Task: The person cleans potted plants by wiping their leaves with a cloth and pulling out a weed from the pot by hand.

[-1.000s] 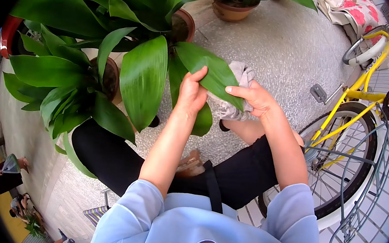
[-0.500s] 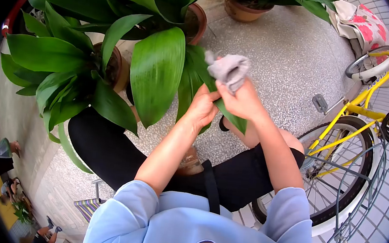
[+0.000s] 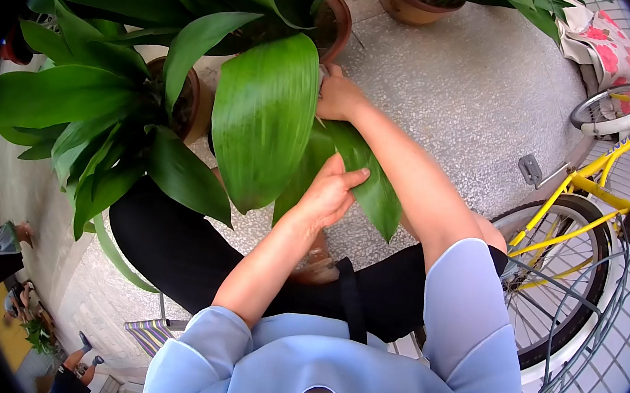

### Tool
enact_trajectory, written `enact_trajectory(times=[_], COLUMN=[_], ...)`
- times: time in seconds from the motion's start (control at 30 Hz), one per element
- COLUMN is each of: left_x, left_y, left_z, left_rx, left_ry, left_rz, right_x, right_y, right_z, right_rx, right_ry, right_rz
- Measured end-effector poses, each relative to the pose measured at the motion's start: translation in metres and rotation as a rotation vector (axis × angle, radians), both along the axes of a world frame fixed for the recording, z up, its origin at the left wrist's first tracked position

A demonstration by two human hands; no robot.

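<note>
My left hand (image 3: 328, 192) pinches the edge of a long green leaf (image 3: 373, 195), thumb on top and the other fingers partly hidden. Farther up, near the leaf's base, my right hand (image 3: 338, 96) is closed around the grey cloth, which is almost wholly hidden by the fingers. Just left of both hands hangs a broad, glossy leaf (image 3: 260, 122) with pale streaks. Behind my right hand stands the brown plant pot (image 3: 338, 30) of this big plant.
Another potted plant has its pot (image 3: 200, 108) at the left; a further pot (image 3: 415, 9) stands at the top. A yellow bicycle (image 3: 602, 169) leans in from the right, near a flowered bag (image 3: 610, 51). A striped folding stool (image 3: 149, 335) is at lower left, with people beyond.
My right hand has moved up and away with the cloth, from the leaf's middle to near its base. My left hand stays on the leaf, slightly lower. The view has shifted a little.
</note>
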State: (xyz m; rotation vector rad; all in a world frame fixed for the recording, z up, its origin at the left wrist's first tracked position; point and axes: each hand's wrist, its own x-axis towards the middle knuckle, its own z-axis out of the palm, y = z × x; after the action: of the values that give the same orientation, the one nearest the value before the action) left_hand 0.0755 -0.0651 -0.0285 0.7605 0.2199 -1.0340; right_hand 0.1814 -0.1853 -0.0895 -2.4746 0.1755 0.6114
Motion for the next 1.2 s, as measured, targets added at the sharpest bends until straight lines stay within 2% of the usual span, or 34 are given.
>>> enact_trajectory(times=[0.07, 0.17, 0.23, 0.33, 0.43, 0.53, 0.57, 0.6, 0.67, 0.77, 0.87, 0.97, 1.03, 1.1, 1.2], left_x=[0.003, 0.0, -0.002, -0.012, -0.01, -0.014, -0.014, -0.013, -0.011, -0.009, -0.008, -0.007, -0.007, -0.01, -0.01], left_y=[0.006, 0.012, 0.018, 0.022, 0.025, 0.021, 0.02, 0.019, 0.019, 0.016, 0.011, 0.009, 0.01, 0.012, 0.01], left_z=[-0.001, -0.015, -0.023, -0.025, -0.024, -0.019, -0.017, -0.014, -0.009, -0.004, -0.001, 0.004, -0.001, -0.01, -0.016], left_rx=[0.003, -0.037, -0.049, -0.134, -0.21, -0.205, -0.198, -0.189, -0.211, -0.256, -0.326, -0.362, -0.317, -0.142, 0.042], left_ry=[0.027, 0.081, 0.134, 0.146, 0.094, 0.068, 0.061, 0.053, 0.062, 0.089, 0.151, 0.205, 0.206, 0.159, 0.092], left_rz=[-0.039, -0.042, -0.052, -0.02, -0.058, -0.073, -0.086, -0.098, -0.069, -0.024, -0.012, -0.052, -0.069, -0.121, -0.215], right_x=[-0.014, -0.062, -0.09, -0.133, -0.179, -0.198, -0.209, -0.204, -0.207, -0.183, -0.153, -0.117, -0.083, -0.059, -0.03], right_y=[-0.001, -0.015, -0.029, -0.043, -0.044, -0.058, -0.072, -0.075, -0.09, -0.111, -0.107, -0.078, -0.05, -0.039, -0.025], right_z=[0.01, 0.005, 0.031, 0.071, 0.092, 0.114, 0.101, 0.12, 0.105, 0.075, 0.052, 0.033, 0.008, 0.001, -0.005], right_rx=[0.11, 0.222, 0.329, 0.532, 0.441, 0.473, 0.692, 0.749, 0.967, 1.183, 1.209, 1.28, 1.133, 1.429, 1.669], right_ry=[0.056, -0.059, -0.033, 0.074, -0.143, -0.008, 0.147, 0.201, 0.246, 0.126, 0.247, 0.328, 0.313, 0.493, 0.406], right_rz=[-0.068, 0.068, 0.193, 0.12, 0.07, -0.035, -0.236, -0.326, -0.807, -1.08, -1.181, -1.124, -1.246, -1.046, -0.842])
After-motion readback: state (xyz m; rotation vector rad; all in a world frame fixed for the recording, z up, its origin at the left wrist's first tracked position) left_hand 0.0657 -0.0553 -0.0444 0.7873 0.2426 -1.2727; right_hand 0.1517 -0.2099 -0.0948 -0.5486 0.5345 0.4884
